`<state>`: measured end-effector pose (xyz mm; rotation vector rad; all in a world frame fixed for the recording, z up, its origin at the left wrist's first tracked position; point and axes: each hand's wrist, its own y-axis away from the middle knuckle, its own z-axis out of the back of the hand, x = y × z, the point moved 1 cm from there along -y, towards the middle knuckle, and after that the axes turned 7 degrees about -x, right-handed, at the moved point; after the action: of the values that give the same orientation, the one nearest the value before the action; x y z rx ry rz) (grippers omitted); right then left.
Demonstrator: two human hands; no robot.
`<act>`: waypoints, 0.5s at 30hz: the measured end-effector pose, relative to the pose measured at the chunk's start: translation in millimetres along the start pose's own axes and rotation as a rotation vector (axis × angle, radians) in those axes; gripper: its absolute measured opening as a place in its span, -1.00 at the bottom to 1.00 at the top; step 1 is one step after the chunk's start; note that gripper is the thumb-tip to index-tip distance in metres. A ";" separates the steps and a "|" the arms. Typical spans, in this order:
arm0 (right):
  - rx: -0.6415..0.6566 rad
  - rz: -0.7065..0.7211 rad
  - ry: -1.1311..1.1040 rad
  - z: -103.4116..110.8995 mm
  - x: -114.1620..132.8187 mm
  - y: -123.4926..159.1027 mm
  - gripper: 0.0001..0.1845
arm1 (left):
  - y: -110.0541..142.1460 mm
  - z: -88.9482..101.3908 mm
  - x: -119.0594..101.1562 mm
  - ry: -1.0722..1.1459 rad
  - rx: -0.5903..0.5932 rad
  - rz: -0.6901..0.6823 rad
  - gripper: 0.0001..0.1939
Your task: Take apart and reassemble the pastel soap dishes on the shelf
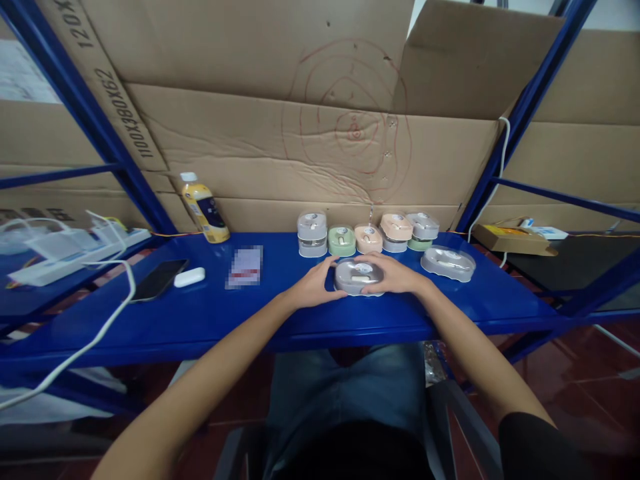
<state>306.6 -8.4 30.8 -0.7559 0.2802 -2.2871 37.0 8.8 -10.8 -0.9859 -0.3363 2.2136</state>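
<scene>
Oval grey case [358, 275] with a clear domed lid, on a glossy blue desk [200, 327], left hand [314, 285] and right hand [399, 275] with grip clasping its opposite ends, small pastel lidded cases [342, 241] behind, some stacked, capped yellow bottle [205, 210], creased cardboard wall [225, 133]

We count four small grey boxes [313, 247], two green boxes [342, 241], two peach boxes [369, 239] and two large grey boxes [449, 264], ten in all, with six of the small ones making three stacks of two. Besides these we see one bottle [206, 210], one phone [159, 280], one white case [190, 277], one pixelated packet [245, 268], one power strip [75, 259] and one cardboard carton [515, 240]. Our hands number two, one left hand [316, 283] and one right hand [394, 272], at one table [320, 323].
</scene>
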 end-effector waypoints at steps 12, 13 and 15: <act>-0.180 -0.079 0.520 4.5 -7.3 -20.2 -0.07 | -4.9 -0.2 8.0 -0.100 -0.094 0.013 -0.53; -0.133 -0.060 0.520 -8.1 -3.9 -35.6 -0.08 | -4.8 0.5 8.4 -0.103 -0.107 0.004 -0.54; -0.045 -0.101 0.542 -33.3 0.4 -65.1 -0.06 | -4.4 2.7 9.8 -0.112 -0.132 -0.008 -0.58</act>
<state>250.4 38.4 29.9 -0.1568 0.5503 -2.5566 32.4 18.8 -12.3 -0.9287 -0.5429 2.2678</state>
